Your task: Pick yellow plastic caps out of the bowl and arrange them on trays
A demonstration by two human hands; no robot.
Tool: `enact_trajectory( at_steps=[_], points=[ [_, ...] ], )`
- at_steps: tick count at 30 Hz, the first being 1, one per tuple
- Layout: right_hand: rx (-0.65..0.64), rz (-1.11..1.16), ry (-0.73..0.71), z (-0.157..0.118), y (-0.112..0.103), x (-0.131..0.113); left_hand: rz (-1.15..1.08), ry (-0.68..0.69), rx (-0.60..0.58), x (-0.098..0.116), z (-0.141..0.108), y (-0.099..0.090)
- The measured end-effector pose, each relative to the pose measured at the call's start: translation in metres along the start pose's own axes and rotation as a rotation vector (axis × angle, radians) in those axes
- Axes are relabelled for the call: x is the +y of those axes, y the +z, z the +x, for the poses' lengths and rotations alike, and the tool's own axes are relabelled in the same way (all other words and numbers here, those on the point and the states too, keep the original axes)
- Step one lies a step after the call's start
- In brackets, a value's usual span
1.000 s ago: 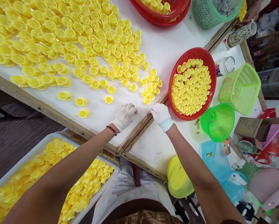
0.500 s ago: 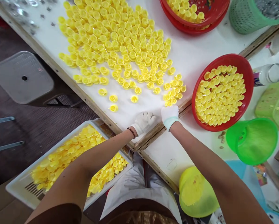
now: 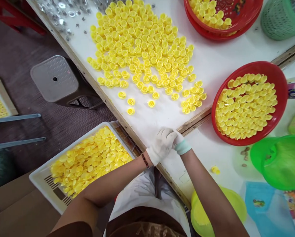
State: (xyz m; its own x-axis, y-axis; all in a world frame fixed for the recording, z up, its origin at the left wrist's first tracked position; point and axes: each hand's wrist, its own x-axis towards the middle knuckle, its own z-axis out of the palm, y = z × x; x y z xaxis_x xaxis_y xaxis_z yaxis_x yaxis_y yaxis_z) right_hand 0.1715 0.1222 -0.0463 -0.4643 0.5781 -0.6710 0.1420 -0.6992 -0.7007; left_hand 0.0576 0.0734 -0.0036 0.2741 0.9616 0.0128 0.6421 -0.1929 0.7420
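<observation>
My left hand (image 3: 162, 143), in a white glove with a beaded bracelet at the wrist, presses against my right hand (image 3: 179, 142) above the table's near corner. The left fingers are curled and close together; whatever they hold is hidden. My right hand wears a white glove with a pale green cuff, and its fingers are mostly covered by the left. Ahead, many small yellow plastic cups (image 3: 137, 42) stand spread over the white table (image 3: 142, 121). A tight group of the same cups (image 3: 193, 98) stands nearest the right hand, apart from it.
On the right, a red bowl (image 3: 282, 85) holds rows of yellow cups, with green buckets (image 3: 285, 161) beside it. Stacked red bowls (image 3: 248, 19) stand at the back. A white crate (image 3: 39, 179) of yellow discs is at lower left, near a grey stool (image 3: 55, 79). Wooden strips edge the table.
My right hand has drawn back from the small group of cups. The two hands, apart before, now meet. The view has shifted, so the surroundings appear farther right.
</observation>
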Motion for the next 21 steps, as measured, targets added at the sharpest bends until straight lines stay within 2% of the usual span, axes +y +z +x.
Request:
enact_trajectory(
  at_steps=[2, 5, 8, 11, 13, 15, 17, 18, 20, 21],
  points=[
    [-0.028, 0.109, 0.029, 0.004, 0.012, 0.006, 0.033, 0.042, 0.045, -0.002, -0.011, -0.007],
    [-0.063, 0.247, 0.067, 0.008, 0.02, 0.006, 0.162, -0.024, 0.089, -0.032, -0.026, -0.034],
    [-0.017, 0.259, 0.085, 0.005, 0.012, -0.003, 0.45, -0.286, 0.066, -0.087, -0.029, -0.078],
    [0.155, 0.126, 0.064, -0.002, -0.017, -0.021, 0.661, -0.509, -0.012, -0.139, -0.018, -0.113],
    [0.273, -0.075, 0.022, -0.006, -0.044, -0.037, 0.73, -0.535, -0.097, -0.162, -0.003, -0.123],
    [0.314, -0.492, -0.009, -0.008, -0.068, -0.055, 0.77, -0.526, -0.192, -0.175, 0.012, -0.125],
    [0.216, -0.998, 0.041, -0.004, -0.081, -0.068, 0.794, -0.541, -0.272, -0.179, 0.024, -0.124],
    [0.147, -1.179, 0.09, 0.0, -0.082, -0.072, 0.798, -0.557, -0.3, -0.18, 0.028, -0.125],
    [0.049, -1.38, 0.187, 0.012, -0.074, -0.074, 0.781, -0.593, -0.317, -0.177, 0.03, -0.128],
    [0.04, -1.417, 0.216, 0.018, -0.067, -0.072, 0.773, -0.608, -0.311, -0.174, 0.029, -0.13]
  ],
)
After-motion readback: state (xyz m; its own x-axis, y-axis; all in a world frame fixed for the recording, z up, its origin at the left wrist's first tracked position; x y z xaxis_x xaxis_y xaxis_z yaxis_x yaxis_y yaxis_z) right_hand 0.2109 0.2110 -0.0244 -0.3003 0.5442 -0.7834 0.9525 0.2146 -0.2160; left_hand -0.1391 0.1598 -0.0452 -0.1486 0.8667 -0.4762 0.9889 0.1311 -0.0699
